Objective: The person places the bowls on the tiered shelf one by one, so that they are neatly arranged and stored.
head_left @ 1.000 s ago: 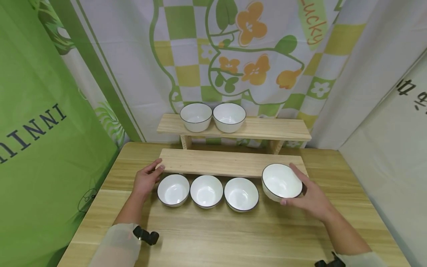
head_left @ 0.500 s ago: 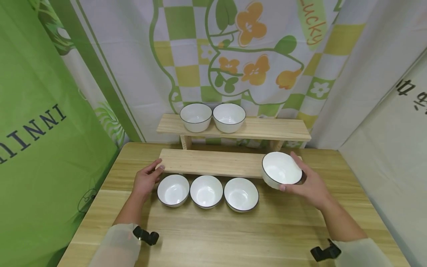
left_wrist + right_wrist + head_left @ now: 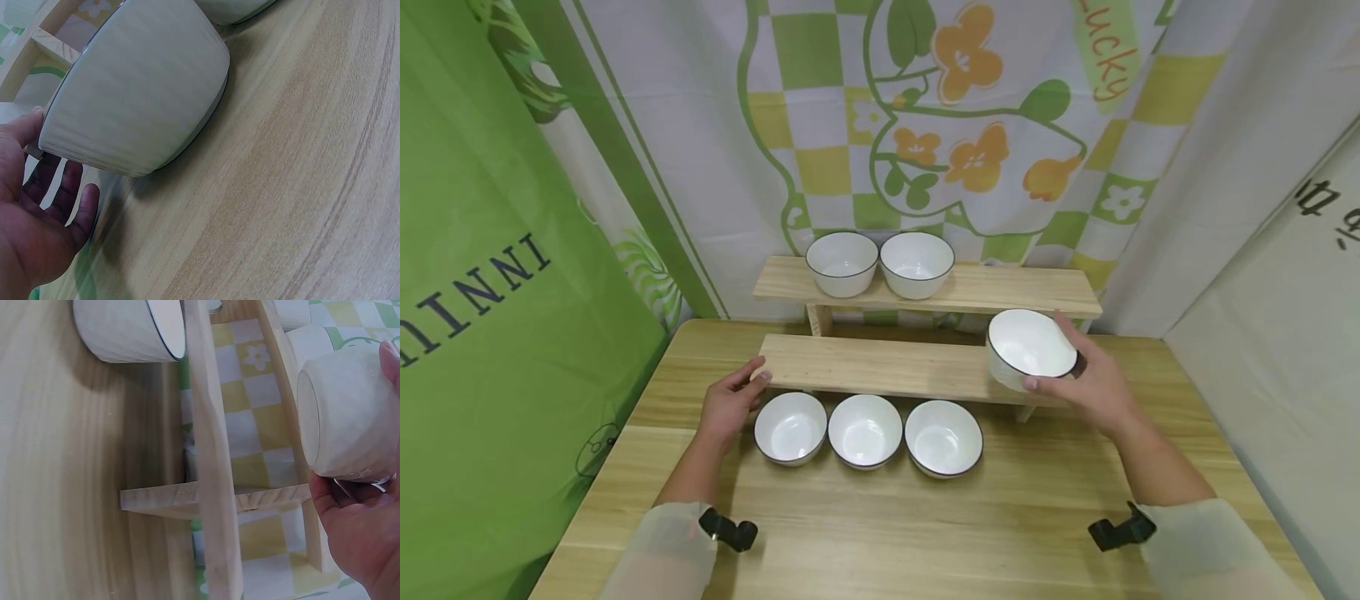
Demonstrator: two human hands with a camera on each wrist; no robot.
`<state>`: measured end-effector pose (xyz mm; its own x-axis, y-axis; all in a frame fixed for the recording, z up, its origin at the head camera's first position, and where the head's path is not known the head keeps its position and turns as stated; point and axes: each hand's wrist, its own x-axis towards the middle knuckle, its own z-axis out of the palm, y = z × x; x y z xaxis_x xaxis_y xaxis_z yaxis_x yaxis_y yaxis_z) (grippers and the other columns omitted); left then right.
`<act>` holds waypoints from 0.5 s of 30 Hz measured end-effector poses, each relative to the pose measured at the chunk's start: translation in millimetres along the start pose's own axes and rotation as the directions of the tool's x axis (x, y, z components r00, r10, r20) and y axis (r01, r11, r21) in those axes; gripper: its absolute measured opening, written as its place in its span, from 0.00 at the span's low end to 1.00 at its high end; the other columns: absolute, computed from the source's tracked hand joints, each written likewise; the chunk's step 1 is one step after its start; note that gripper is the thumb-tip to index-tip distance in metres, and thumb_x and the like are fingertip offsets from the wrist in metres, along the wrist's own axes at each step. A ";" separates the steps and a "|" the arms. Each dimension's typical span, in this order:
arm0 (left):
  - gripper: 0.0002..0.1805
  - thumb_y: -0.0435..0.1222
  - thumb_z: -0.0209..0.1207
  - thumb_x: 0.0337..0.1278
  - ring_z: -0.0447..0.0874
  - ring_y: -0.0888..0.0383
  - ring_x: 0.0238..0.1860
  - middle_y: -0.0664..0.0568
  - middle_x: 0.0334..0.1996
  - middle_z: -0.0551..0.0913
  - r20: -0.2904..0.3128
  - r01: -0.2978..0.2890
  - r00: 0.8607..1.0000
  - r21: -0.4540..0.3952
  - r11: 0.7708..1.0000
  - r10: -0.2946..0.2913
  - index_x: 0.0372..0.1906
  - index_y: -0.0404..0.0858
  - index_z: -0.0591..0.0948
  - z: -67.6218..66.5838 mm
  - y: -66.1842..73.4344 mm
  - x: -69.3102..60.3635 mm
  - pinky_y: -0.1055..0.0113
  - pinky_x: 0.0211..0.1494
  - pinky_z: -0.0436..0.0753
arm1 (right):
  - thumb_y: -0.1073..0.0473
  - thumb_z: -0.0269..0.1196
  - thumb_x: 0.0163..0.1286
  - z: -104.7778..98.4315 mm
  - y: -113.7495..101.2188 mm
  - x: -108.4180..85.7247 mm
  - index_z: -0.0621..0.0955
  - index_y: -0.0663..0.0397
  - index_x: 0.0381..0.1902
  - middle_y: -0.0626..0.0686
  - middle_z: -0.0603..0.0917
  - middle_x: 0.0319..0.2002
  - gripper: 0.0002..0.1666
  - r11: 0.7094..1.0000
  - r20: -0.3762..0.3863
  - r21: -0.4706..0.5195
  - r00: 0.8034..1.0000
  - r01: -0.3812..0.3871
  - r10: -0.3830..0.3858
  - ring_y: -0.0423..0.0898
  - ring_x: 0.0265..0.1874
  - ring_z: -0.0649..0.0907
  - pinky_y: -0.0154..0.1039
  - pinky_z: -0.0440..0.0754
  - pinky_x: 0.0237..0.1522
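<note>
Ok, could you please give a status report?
Left grip holds left end of lower shelf. Right grip holds white bowl, clear of lower shelf. Nothing seen blocking it; two bowls on upper shelf, leftward.

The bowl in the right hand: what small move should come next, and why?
Probably ease the bowl toward the upper shelf: the right hand holds it above the lower shelf, and room shows right of the two bowls up there.

Three bowls (image 3: 865, 432) stand before the lower shelf (image 3: 872, 367), two bowls (image 3: 917, 271) on the upper shelf (image 3: 1022, 288).
</note>
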<state>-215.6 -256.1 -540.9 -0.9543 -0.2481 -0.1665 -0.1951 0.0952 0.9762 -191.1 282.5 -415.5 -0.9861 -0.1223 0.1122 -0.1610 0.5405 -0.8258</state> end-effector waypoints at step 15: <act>0.32 0.50 0.72 0.61 0.84 0.68 0.45 0.59 0.46 0.85 0.008 -0.004 1.000 0.005 1.000 0.004 0.69 0.49 0.81 -0.8 0.0 0.4 0.72 0.48 0.85 | 0.45 0.81 0.57 -4.0 -18.1 25.8 0.50 0.39 0.85 0.66 0.58 0.79 0.69 0.999 -0.020 -0.025 0.999 -0.025 0.024 0.62 0.74 0.65 0.59 0.67 0.70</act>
<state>-215.8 -257.0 -540.8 -0.9568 -0.2403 -0.1636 -0.1922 0.1008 0.9762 -213.8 272.9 -395.4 -0.9904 -0.0923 0.1033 -0.1375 0.5640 -0.8142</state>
